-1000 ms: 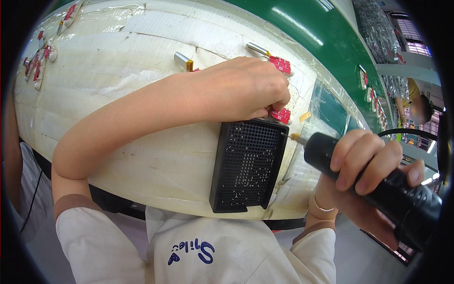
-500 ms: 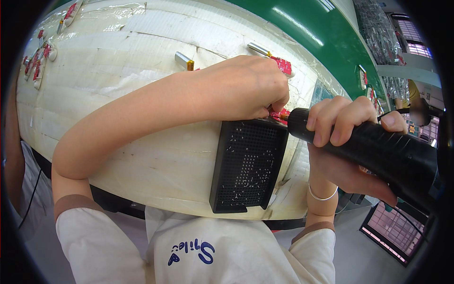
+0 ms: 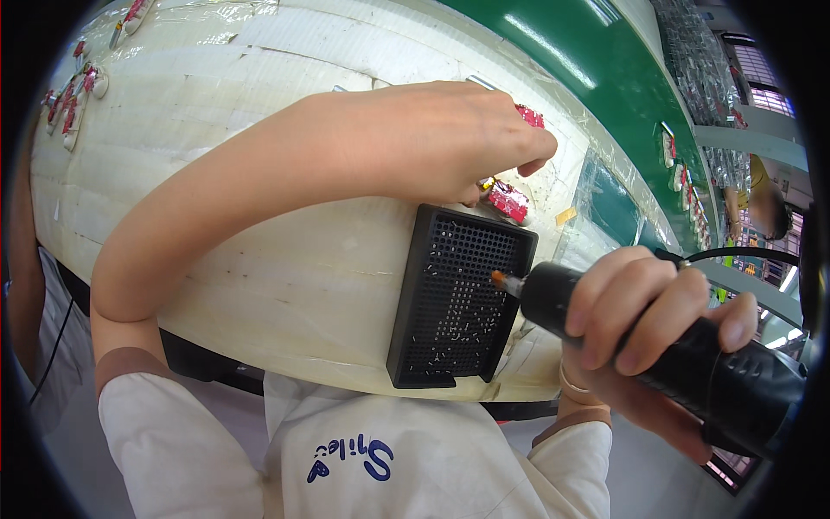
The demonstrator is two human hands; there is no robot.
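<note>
In my right hand [image 3: 640,320] is a thick black electric screwdriver [image 3: 718,381], my fingers wrapped round its body. Its orange-tipped bit [image 3: 499,278] hangs over the right side of a black perforated tray [image 3: 405,320], where several small silver screws lie or stand in the holes. My left hand [image 3: 484,138] reaches across beyond the tray, its fingers bent over a red circuit board [image 3: 508,201] with a yellow-taped end. The thumb is beside that end; the rest of the piece is hidden under the hand. Another red board [image 3: 529,116] shows just past my knuckles.
Several similar red boards with silver cylinders [image 3: 69,108] lie at the far left of the pale, taped table [image 3: 216,259]. Across a green strip [image 3: 553,52] stand more of them [image 3: 683,186]. A person's arm [image 3: 24,294] is at the left edge; a cable [image 3: 743,253] runs at right.
The screwdriver has come down and away from the red board to above the tray. My left hand has shifted slightly up and right, its index finger lifting off the board, uncovering more of it.
</note>
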